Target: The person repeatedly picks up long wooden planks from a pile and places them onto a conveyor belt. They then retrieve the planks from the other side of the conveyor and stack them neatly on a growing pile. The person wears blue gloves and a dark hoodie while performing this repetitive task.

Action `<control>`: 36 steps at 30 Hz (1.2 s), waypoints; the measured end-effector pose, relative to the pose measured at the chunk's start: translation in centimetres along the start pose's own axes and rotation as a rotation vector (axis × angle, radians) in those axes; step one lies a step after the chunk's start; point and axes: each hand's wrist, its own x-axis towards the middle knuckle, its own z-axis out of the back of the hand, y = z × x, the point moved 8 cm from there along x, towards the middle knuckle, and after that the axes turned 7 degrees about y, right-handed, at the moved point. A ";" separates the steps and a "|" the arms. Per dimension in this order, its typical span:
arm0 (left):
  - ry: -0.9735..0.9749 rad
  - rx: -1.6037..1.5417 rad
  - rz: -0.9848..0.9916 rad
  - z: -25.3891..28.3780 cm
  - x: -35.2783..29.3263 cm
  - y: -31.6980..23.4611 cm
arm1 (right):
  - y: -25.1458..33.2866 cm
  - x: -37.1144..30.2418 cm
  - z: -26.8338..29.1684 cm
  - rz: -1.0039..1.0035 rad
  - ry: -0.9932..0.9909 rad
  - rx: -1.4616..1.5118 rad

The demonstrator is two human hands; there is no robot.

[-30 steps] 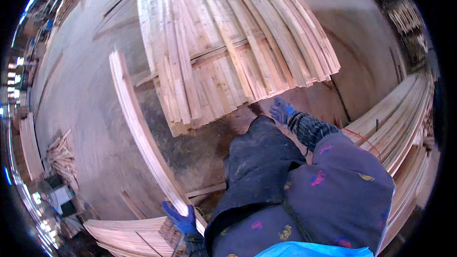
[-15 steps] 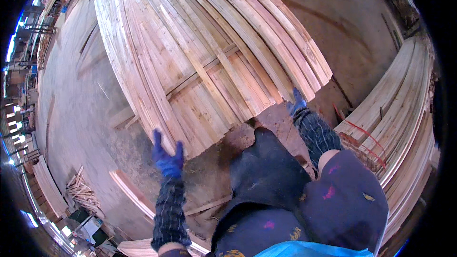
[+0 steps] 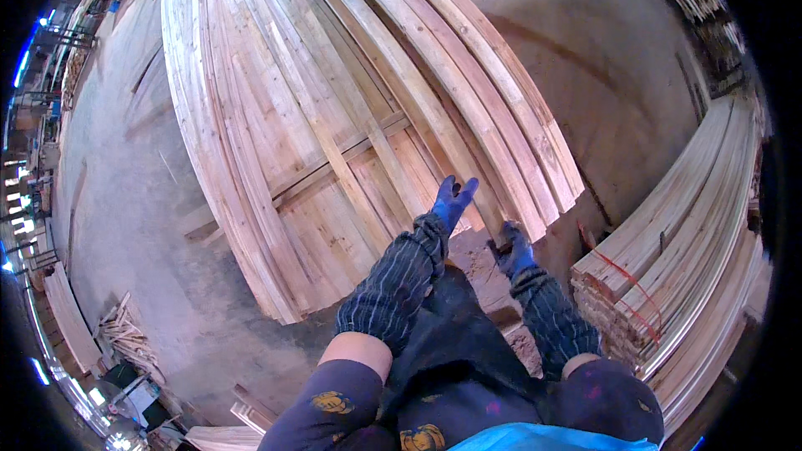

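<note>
A broad stack of long, pale wooden boards (image 3: 242, 117) stretches away in front of me, its uneven near ends facing my body. At the near end, right of the middle, my right hand (image 3: 515, 252), in a blue glove, closes round the end of one wooden board (image 3: 434, 138). My left hand (image 3: 454, 203), gloved likewise, is just left of that board, with thumb and fingers spread apart and nothing held. Part of its palm is turned from view. Dark striped sleeves cover both forearms.
A second pile of long boards (image 3: 660, 217) with a red strap (image 3: 626, 277) stands close on my right. A crosspiece (image 3: 342, 159) lies among the stacked boards. At the lower left are a heap of wood scraps (image 3: 129, 338) and some short boards (image 3: 251, 411).
My left hand has swung from the stack's left corner across to the right, near my right hand. My right hand has dropped nearer my body and closed on a wooden board's end.
</note>
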 end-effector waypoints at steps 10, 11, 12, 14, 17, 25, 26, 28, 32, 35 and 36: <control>0.005 -0.420 0.141 0.5 -7.6 -7.7 | -3.0 -5.7 0.2 -0.258 0.374 -0.242; 0.032 -0.459 0.096 1.8 -8.8 -8.2 | -2.8 -7.0 -0.7 -0.347 0.388 -0.355; 0.059 -0.495 0.054 3.1 -10.3 -8.9 | -2.8 -8.5 -1.9 -0.437 0.398 -0.469; -0.071 -0.331 0.109 6.7 -15.3 -10.3 | -2.9 -9.3 -5.7 -0.494 0.376 -0.521; -0.121 -0.324 0.029 10.9 -22.2 -9.9 | -6.3 -8.2 -13.4 -0.508 0.596 -0.423; -0.392 -0.466 -0.099 13.6 -37.4 -8.7 | -19.1 -13.7 -37.4 -0.504 0.966 -0.385; -0.359 -0.497 -0.050 14.0 -38.3 -8.2 | -20.0 -14.1 -37.1 -0.558 0.931 -0.312; -0.283 -0.558 0.024 14.2 -39.3 -8.1 | -20.4 -13.2 -36.4 -0.493 0.880 -0.353; -0.052 -0.832 0.059 12.0 -39.2 -4.7 | -17.1 -12.2 -36.2 -0.046 0.952 -0.740; -0.056 -0.883 0.057 11.1 -39.9 -4.7 | -14.9 -16.2 -37.2 0.365 0.820 -0.997; -0.049 -0.891 0.044 10.7 -40.6 -5.7 | -13.8 -17.5 -37.2 0.463 0.728 -1.126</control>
